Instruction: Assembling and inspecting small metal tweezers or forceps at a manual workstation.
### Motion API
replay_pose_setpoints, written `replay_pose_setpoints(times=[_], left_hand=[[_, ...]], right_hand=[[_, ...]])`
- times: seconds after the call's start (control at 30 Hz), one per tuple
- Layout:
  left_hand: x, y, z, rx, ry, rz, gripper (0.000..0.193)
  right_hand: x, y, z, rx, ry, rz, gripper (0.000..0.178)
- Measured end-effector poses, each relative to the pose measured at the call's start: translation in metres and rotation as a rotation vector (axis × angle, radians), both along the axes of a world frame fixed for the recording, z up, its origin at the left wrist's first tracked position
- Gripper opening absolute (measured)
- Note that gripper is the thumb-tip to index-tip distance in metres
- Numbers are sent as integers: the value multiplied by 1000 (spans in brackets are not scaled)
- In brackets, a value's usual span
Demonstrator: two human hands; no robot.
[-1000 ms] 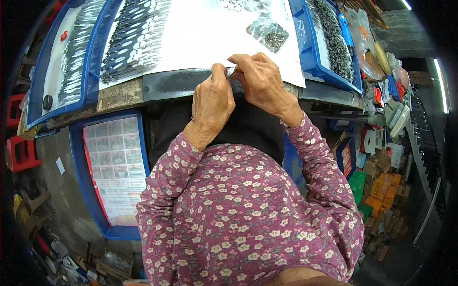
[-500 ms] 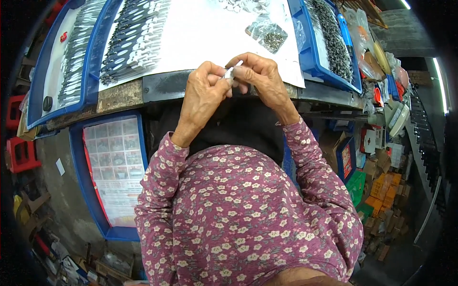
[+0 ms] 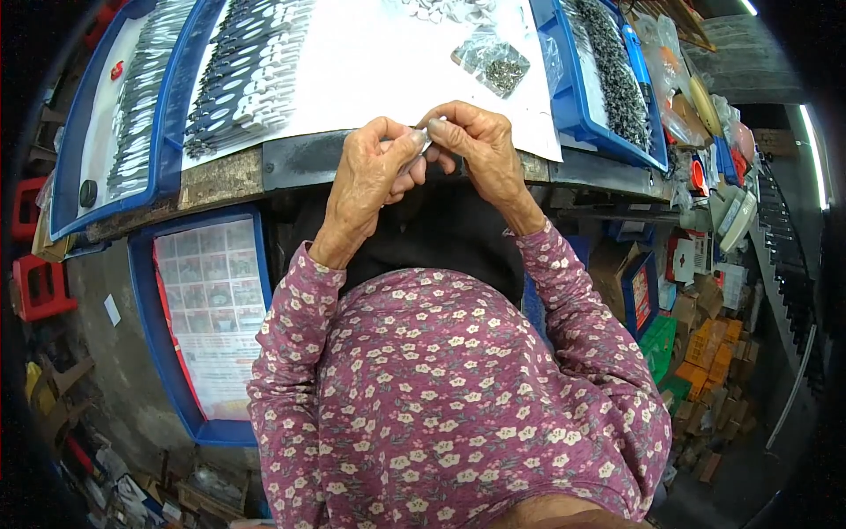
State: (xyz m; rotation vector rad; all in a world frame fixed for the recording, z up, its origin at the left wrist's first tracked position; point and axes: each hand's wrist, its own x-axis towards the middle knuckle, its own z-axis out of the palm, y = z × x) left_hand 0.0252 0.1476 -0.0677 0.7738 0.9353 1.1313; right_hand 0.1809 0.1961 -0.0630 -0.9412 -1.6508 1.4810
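Just over the table's front edge my two hands meet, fingertips almost touching. My left hand (image 3: 363, 176) pinches a small white part (image 3: 426, 141), mostly covered by the fingers. From the other side, the thumb and forefinger of my right hand (image 3: 485, 145) are closed on the same part. Its exact kind cannot be made out. Ahead on white paper lie long rows of flat black and white pieces with oval holes (image 3: 251, 75). Small white loose pieces (image 3: 454, 9) lie at the far edge, and a clear plastic bag of tiny brassy metal bits (image 3: 504, 76) rests to the right.
A blue tray (image 3: 167, 132) with more flat pieces stands at the left. Another blue tray (image 3: 582, 128), holding many small dark parts, is at the right. Below the table edge leans a blue bin (image 3: 145, 309) with a printed sheet. Cardboard and orange boxes (image 3: 705, 344) stack at right.
My left hand has turned slightly, its lower fingers now showing more beneath the part. My right fingertips have shifted a little on the white part. Both hands stay in the same place.
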Motion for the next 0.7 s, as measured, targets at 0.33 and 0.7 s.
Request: replay_pose_setpoints(times=[0.33, 0.7], left_hand=[[-2, 1, -1, -49, -113, -26, 17], [-39, -16, 24, -16, -32, -9, 18]], right_hand=[[1, 3, -5, -40, 59, 27, 19], [-26, -3, 48, 466, -245, 232, 18]])
